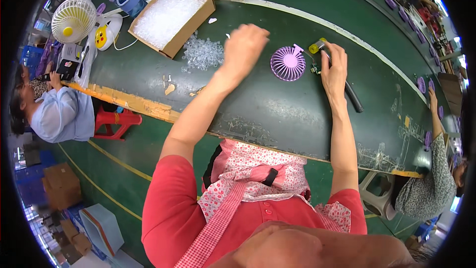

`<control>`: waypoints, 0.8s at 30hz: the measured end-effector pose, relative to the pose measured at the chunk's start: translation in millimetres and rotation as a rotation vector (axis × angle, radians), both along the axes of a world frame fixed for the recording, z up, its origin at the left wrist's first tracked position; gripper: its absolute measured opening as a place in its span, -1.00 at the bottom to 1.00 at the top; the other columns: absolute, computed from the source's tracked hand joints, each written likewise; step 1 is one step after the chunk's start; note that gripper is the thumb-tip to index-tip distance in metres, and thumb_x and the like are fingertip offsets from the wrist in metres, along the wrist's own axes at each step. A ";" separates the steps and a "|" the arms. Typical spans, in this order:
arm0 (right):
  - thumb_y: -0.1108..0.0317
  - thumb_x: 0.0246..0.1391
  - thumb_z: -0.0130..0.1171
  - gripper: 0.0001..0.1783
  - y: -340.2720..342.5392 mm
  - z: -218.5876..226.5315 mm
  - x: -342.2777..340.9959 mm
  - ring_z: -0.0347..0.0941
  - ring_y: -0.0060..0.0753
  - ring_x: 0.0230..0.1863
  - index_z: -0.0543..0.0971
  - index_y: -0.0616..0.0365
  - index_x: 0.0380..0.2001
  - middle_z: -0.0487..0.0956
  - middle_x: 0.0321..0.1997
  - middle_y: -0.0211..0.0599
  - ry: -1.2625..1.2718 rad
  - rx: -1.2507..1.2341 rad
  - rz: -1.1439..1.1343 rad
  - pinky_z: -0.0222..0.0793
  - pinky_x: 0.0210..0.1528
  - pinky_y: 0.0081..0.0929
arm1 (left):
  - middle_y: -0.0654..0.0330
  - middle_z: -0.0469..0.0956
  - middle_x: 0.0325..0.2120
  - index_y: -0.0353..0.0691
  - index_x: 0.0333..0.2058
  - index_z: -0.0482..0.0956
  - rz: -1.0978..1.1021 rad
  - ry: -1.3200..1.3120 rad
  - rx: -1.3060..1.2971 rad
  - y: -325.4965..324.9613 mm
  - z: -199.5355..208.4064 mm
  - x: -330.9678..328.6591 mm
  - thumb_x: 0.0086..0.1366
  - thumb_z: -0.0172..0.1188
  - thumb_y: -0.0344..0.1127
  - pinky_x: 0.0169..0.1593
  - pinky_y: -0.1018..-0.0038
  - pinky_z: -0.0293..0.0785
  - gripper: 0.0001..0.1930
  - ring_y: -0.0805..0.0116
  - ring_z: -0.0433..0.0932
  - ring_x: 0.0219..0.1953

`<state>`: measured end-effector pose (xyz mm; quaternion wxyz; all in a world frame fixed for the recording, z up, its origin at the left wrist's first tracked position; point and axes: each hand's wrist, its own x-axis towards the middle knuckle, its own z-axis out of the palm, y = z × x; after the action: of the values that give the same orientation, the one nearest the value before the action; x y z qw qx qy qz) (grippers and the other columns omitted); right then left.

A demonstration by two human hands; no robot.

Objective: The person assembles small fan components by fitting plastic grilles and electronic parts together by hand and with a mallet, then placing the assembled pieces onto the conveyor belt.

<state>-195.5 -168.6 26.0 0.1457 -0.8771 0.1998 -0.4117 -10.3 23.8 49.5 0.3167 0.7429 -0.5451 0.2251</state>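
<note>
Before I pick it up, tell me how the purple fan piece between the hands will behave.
The purple fan piece is probably light, being mostly open ribs. Those thin ribs could flex or crack if squeezed. Its protruding stem might hinder rolling.

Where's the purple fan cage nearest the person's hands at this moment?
In the head view, the purple fan cage lies on the dark workbench, above and right of the picture's centre, between the left hand and the right hand.
</note>
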 end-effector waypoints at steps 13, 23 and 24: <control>0.51 0.09 0.18 -0.69 17.6 -10.8 11.5 0.44 -0.13 -0.05 0.60 0.19 -0.05 0.59 -0.08 -0.25 0.107 0.000 0.267 0.31 0.05 -0.24 | 0.08 0.65 -0.48 -0.18 -0.49 0.71 0.340 0.352 0.445 52.9 4.4 77.2 0.02 0.39 -0.29 -0.16 0.20 0.46 -0.89 0.04 0.54 -0.24; 0.37 0.10 0.25 -0.87 19.8 -13.0 20.9 0.41 -0.16 -0.24 0.65 0.18 -0.31 0.56 -0.42 -0.27 0.137 0.147 0.199 0.26 -0.15 -0.28 | 0.06 0.63 -0.49 -0.26 -0.38 0.66 0.137 0.575 0.036 12.6 2.7 40.3 0.11 0.36 -0.39 -0.21 0.32 0.47 -0.89 0.11 0.59 -0.33; 0.38 0.10 0.25 -0.88 21.7 -12.5 20.7 0.40 -0.17 -0.25 0.65 0.19 -0.33 0.56 -0.42 -0.28 0.132 0.189 0.200 0.26 -0.14 -0.27 | 0.10 0.66 -0.41 -0.30 -0.33 0.64 0.038 0.536 -0.004 6.8 -6.4 36.4 0.13 0.37 -0.43 -0.25 0.46 0.50 -0.86 0.30 0.63 -0.34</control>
<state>-174.8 -146.9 13.5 0.2542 -0.9002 0.1583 -0.3161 26.0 30.5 43.1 0.4468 0.7855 -0.4274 0.0274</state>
